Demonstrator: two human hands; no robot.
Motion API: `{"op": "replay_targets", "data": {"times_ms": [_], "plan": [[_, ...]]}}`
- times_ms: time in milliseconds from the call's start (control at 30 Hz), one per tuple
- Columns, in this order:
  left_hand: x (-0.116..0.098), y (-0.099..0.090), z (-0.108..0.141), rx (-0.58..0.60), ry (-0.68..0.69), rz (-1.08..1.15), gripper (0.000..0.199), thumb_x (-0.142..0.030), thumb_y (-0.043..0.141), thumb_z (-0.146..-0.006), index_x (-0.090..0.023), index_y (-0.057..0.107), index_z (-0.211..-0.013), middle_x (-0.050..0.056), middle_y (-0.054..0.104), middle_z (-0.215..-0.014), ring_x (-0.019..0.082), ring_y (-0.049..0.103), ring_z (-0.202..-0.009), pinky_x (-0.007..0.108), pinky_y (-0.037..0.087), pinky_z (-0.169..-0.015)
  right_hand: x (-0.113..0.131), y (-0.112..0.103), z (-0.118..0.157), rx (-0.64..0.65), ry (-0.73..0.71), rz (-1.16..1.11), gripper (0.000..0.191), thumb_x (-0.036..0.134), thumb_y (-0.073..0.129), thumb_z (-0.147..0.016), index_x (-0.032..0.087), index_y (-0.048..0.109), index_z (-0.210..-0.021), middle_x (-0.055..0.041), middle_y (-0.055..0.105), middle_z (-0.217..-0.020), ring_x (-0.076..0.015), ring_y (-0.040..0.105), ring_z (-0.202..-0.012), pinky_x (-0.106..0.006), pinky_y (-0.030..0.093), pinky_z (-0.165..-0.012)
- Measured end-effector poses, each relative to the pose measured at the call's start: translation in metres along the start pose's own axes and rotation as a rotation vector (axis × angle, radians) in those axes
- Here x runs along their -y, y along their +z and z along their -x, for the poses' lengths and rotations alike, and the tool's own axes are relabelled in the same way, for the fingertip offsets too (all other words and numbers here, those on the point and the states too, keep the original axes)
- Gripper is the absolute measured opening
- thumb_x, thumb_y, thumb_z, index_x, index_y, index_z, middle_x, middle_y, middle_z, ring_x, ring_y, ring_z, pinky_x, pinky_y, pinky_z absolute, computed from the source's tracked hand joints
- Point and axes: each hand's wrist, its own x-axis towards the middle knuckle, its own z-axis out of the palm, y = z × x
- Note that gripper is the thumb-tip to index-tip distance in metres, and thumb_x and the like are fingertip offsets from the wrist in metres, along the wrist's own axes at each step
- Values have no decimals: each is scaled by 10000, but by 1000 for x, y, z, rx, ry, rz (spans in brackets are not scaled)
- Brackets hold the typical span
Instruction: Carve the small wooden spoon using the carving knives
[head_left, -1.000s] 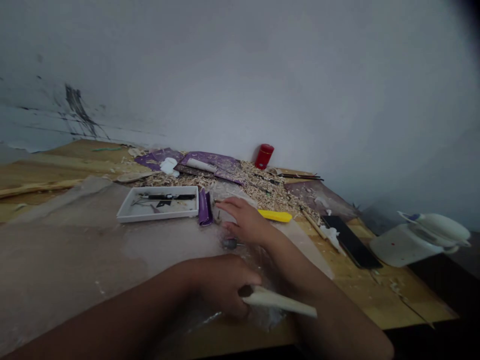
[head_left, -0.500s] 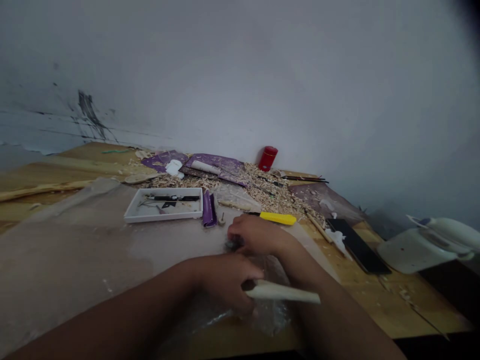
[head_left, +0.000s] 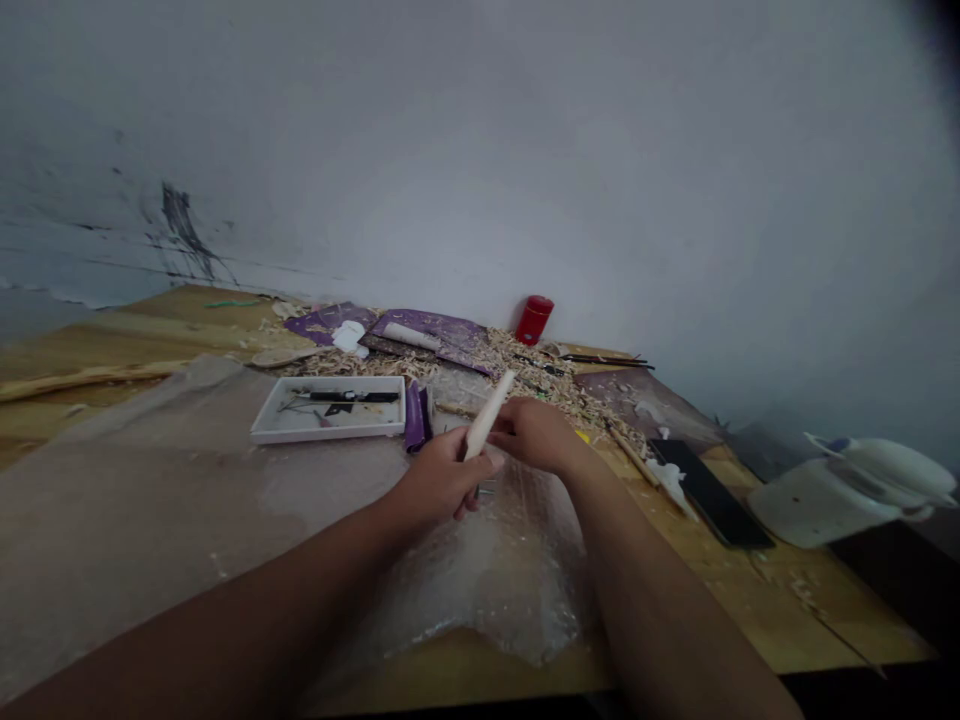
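A pale, tapered wooden piece (head_left: pixel 489 415) points up and slightly right, gripped in my left hand (head_left: pixel 448 475). Small thin metal-looking bits stick out below that hand's fingers; what they belong to is too small to tell. My right hand (head_left: pixel 534 432) is just to the right of the wooden piece, its fingers curled toward the yellow-handled knife, whose handle (head_left: pixel 583 437) is mostly hidden behind it. Whatever these fingers hold is hidden. Under both hands lies a clear plastic sheet (head_left: pixel 480 580).
A white tray (head_left: pixel 330 434) with small tools and a purple folded piece (head_left: pixel 417 418) lie left of my hands. Behind are wood shavings (head_left: pixel 559 400) and a red can (head_left: pixel 535 320). A black phone-like slab (head_left: pixel 712 490) and a white container (head_left: pixel 825 500) are at right.
My left hand has moved up and turned, so the wooden piece now points upward instead of right. My right hand has shifted up and right, over the yellow knife. The dark item beneath it is no longer visible.
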Motion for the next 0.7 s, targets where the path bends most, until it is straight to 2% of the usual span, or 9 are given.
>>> {"op": "replay_targets", "data": {"times_ms": [133, 200, 300, 467, 600, 700], "plan": [[-3, -1, 1, -114, 74, 111, 200, -355, 499, -717, -178, 408, -727, -106, 373, -367, 51, 341, -270, 185, 329, -341, 27, 1, 6, 102, -317, -298, 140, 198, 553, -693, 195, 618, -816, -2, 615, -816, -118, 539, -727, -205, 365, -635], [-3, -2, 2, -155, 90, 124, 205, -371, 491, -721, -181, 413, -719, -100, 375, -362, 61, 359, -280, 177, 304, -317, 36, 5, 7, 168, -397, -371, 147, 131, 562, -649, 195, 617, -770, 23, 617, -757, -102, 539, -681, -189, 367, -611], [-3, -3, 2, -193, 83, 121, 204, -375, 481, -727, -181, 424, -714, -95, 372, -349, 69, 371, -286, 172, 284, -301, 38, 13, 5, 186, -423, -399, 177, 90, 578, -600, 194, 609, -739, 40, 608, -698, -94, 534, -638, -178, 363, -576], [-2, -5, 0, -225, 90, 131, 194, -360, 490, -724, -180, 423, -694, -94, 377, -354, 67, 366, -285, 173, 274, -296, 34, 19, 1, 172, -445, -445, 192, 74, 577, -595, 177, 602, -755, 33, 607, -727, -89, 527, -643, -176, 366, -589], [-2, -7, -2, -274, 112, 147, 186, -336, 504, -718, -177, 420, -673, -93, 382, -358, 63, 365, -286, 173, 281, -304, 34, 14, 1, 177, -454, -431, 200, 82, 591, -597, 169, 599, -777, 24, 602, -754, -94, 519, -655, -179, 361, -592], [-3, -8, -4, -301, 118, 199, 175, -311, 513, -714, -176, 411, -670, -104, 368, -343, 50, 332, -268, 177, 317, -328, 30, 5, 2, 110, -414, -386, 107, 95, 550, -661, 162, 601, -728, 2, 596, -782, -104, 518, -710, -196, 364, -654]]}}
